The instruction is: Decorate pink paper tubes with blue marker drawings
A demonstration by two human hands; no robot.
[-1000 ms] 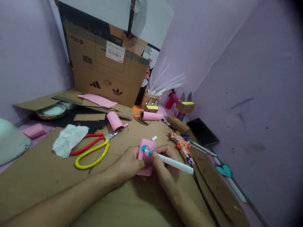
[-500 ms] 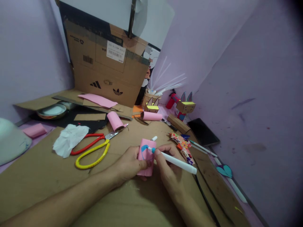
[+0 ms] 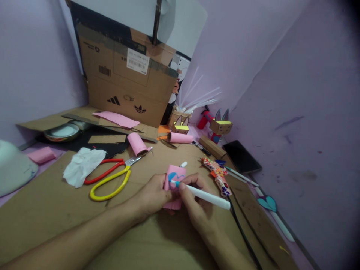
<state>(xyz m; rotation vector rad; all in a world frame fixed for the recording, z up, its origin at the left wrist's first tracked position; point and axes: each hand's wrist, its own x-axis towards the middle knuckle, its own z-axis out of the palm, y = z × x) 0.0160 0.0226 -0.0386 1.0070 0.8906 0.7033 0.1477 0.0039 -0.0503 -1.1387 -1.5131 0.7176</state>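
Observation:
My left hand [image 3: 157,191] is wrapped around a pink paper-covered roll [image 3: 174,204], holding it upright over the cardboard. A blue heart outline [image 3: 182,174], partly filled on its left side, is on the roll's face. My right hand [image 3: 198,200] grips a white marker [image 3: 210,197] with a blue collar. The marker's tip touches the left part of the heart. A small white rod end [image 3: 183,164] sticks out behind the roll; the rest of it is hidden. Scissors [image 3: 109,183] with one red and one yellow handle lie left of my hands, beside a crumpled white tissue [image 3: 83,167].
Two more pink rolls [image 3: 137,144] lie farther back. A large cardboard box [image 3: 126,84] stands behind. To the right are a patterned glue gun [image 3: 216,172] with a black cord, a dark tablet [image 3: 242,156] and a cardboard animal figure [image 3: 221,126]. A white bowl-like object [image 3: 15,168] stands left.
The marker tip has moved slightly down and left on the roll. More blue fills the heart's left side, and its right outline now shows. My left hand stays put.

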